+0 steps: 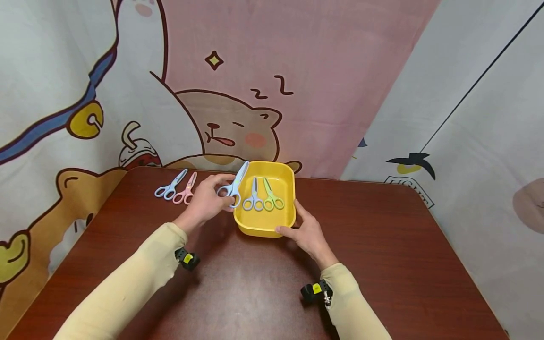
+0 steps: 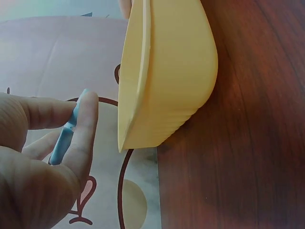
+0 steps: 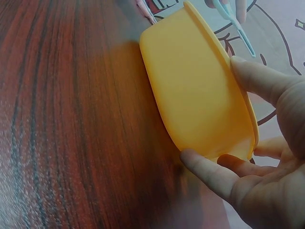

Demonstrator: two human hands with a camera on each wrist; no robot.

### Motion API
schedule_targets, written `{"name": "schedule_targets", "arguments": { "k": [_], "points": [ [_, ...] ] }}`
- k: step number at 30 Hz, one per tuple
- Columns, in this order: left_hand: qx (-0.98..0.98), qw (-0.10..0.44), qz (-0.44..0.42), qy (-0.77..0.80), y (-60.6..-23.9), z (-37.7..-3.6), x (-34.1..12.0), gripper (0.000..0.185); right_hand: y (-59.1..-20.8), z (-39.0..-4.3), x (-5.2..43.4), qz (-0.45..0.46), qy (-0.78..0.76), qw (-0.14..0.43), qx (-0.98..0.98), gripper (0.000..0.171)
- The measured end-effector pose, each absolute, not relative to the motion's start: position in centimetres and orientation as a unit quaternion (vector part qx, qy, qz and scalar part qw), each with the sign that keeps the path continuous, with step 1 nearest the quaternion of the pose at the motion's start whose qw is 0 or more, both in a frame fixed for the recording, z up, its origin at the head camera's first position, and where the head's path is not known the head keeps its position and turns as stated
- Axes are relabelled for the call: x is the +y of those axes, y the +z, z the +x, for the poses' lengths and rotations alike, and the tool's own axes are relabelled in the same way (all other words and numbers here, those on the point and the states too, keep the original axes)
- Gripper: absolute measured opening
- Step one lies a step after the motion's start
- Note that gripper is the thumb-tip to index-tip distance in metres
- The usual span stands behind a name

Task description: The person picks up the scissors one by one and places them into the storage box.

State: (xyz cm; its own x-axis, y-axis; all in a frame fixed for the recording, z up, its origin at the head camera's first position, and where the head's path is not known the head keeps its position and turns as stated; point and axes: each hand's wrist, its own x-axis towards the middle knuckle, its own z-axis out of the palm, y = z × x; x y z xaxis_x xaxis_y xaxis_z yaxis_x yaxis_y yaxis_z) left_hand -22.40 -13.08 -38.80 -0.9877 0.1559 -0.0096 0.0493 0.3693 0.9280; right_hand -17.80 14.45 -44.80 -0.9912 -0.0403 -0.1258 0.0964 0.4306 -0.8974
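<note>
The left hand [image 1: 207, 200] pinches a pair of blue scissors [image 1: 233, 186] by the handle rings, with the blades pointing away over the left edge of the yellow tub [image 1: 264, 230]. They look light, hard and a bit slippery, so the rings are the best place to hold. The right hand [image 1: 307, 233] grips the tub's near right corner. Inside lie light blue scissors [image 1: 254, 196] and green scissors [image 1: 270, 195]. Two more scissors [image 1: 177, 187] lie on the table beyond the left hand.
</note>
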Motion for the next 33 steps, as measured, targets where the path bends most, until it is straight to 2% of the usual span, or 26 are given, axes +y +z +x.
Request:
{"name": "schedule_targets", "arguments": {
  "k": [33],
  "points": [
    [0.816, 0.096, 0.056, 0.568, -37.9, -23.6, -11.0, 0.06, -44.8, -17.9, 14.6, 0.01, -0.519, 0.065, 0.852, 0.106]
  ]
}}
